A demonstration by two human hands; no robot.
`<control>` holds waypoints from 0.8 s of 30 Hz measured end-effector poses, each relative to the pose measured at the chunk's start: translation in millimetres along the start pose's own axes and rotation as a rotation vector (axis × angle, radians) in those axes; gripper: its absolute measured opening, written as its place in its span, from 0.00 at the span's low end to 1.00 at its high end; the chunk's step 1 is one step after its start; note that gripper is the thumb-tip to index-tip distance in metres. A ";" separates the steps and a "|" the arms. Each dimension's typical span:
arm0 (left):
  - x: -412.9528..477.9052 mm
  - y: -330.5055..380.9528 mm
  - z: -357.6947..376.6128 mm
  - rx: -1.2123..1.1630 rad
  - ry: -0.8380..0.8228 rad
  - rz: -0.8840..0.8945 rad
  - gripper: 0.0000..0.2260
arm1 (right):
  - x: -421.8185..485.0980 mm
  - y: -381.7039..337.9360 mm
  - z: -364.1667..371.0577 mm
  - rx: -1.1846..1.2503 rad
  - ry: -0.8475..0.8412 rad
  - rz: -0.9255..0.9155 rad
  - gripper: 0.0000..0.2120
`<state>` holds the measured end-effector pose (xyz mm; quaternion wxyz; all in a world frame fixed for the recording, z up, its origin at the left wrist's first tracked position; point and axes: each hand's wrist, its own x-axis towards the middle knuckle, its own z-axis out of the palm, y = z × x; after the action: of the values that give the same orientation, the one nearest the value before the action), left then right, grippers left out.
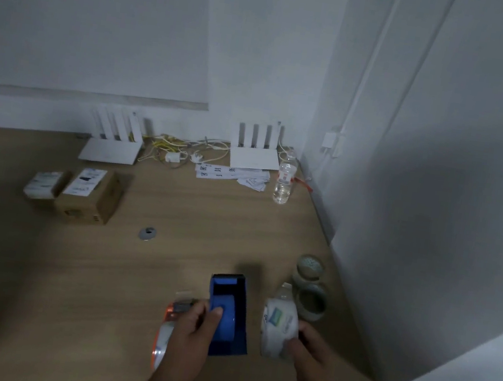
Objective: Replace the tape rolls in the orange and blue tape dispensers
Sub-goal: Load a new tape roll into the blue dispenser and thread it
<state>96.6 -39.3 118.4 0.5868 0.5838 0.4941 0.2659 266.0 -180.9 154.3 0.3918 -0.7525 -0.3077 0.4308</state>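
Observation:
A blue tape dispenser (230,314) stands on the wooden table (83,279), near its front. My left hand (194,332) grips the dispenser's left side, thumb on its blue wheel. Just left of it lies the orange tape dispenser (164,334) with a clear roll in it, partly hidden by my left hand. My right hand (306,350) holds a clear tape roll (278,328) with a printed label, just right of the blue dispenser. Two more tape rolls (310,289) lie behind it near the wall.
At the back stand two white routers (113,143) (257,152), tangled cables (181,150), paper slips (233,174) and a water bottle (285,179). Two cardboard boxes (80,194) sit at the left. A small grey ring (148,233) lies mid-table. A white wall borders the right.

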 end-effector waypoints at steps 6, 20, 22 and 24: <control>2.5 9.4 -4.6 -0.094 -0.018 0.063 0.11 | 18.6 -28.8 46.6 0.350 0.164 -0.025 0.12; -33.3 47.7 -7.3 -0.003 -0.092 0.141 0.11 | 24.4 -40.4 80.1 0.423 0.172 -0.168 0.16; -37.4 50.9 -7.1 -0.005 -0.065 0.143 0.11 | 23.8 -41.9 82.9 0.419 0.171 -0.170 0.19; -41.5 55.5 -8.7 -0.005 -0.047 0.137 0.11 | 21.4 -44.2 85.2 0.401 0.170 -0.185 0.20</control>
<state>88.2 -62.7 183.7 0.5802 0.6208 0.4383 0.2930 194.1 -113.8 156.0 0.5959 -0.6617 -0.2494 0.3805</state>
